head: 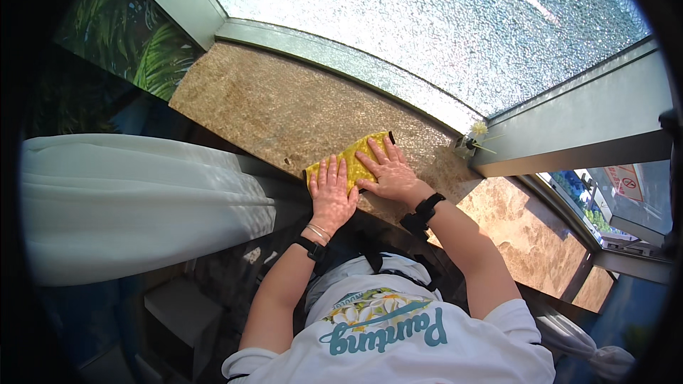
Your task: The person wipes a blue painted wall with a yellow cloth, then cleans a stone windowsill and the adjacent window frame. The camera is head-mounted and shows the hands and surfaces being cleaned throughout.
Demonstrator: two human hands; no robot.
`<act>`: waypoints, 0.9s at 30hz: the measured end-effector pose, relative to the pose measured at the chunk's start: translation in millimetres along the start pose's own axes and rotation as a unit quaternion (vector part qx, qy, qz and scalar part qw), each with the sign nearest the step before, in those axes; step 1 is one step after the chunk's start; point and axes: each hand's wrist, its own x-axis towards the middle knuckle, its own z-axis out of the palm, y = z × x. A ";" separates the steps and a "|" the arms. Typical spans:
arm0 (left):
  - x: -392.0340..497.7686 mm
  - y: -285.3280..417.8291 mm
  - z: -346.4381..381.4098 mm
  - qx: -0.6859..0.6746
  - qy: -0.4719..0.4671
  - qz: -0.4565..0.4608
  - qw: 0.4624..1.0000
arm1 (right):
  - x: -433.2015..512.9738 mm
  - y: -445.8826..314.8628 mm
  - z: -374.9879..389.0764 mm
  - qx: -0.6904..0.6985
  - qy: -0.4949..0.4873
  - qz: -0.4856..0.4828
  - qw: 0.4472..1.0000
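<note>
Both my hands lie flat on a yellow cloth (352, 161) with dark edging, spread on the brown marbled windowsill (256, 93). My left hand (333, 192) presses on the cloth's near left part, its fingers pointing up the view. On the right part rests my right hand (389, 173), fingers spread, its thumb close to the cloth's lower edge. The cloth's far right corner sticks out beyond the right fingers. A small dark speck (287, 161) is on the sill, left of the cloth. Each wrist wears a black band.
A white curtain (149, 208) hangs at the left of the sill. Textured glass (416, 26) in a metal frame (341, 58) rises behind it. A small vase with a pale flower (479, 129) stands by the window post (576, 112) at right. A grey box (184, 314) is below left.
</note>
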 end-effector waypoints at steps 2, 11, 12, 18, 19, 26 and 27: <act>14.3 -33.4 -7.6 0.003 -0.014 -0.023 1.000 | 35.0 -19.1 -6.0 0.000 -0.021 -0.008 1.000; 67.2 -144.6 -26.8 0.075 0.012 -0.115 0.990 | 163.6 -77.9 -26.5 0.001 -0.042 -0.074 0.996; 68.7 -150.0 -29.2 0.060 0.014 -0.131 0.989 | 168.4 -82.3 -26.6 0.004 -0.034 -0.076 0.997; 65.5 -122.9 -24.2 0.051 0.016 -0.154 0.987 | 145.5 -64.7 -22.8 0.010 -0.016 -0.072 0.997; 61.6 -110.7 -20.1 0.040 0.005 -0.146 0.989 | 135.0 -55.1 -21.1 0.009 -0.022 -0.066 0.998; 42.9 -0.8 -7.0 0.023 -0.039 0.002 0.999 | 53.0 17.4 -30.5 -0.041 -0.027 0.011 0.999; 41.0 15.2 -8.2 0.020 -0.065 0.020 0.998 | 39.2 26.8 -31.1 -0.051 -0.027 0.028 0.998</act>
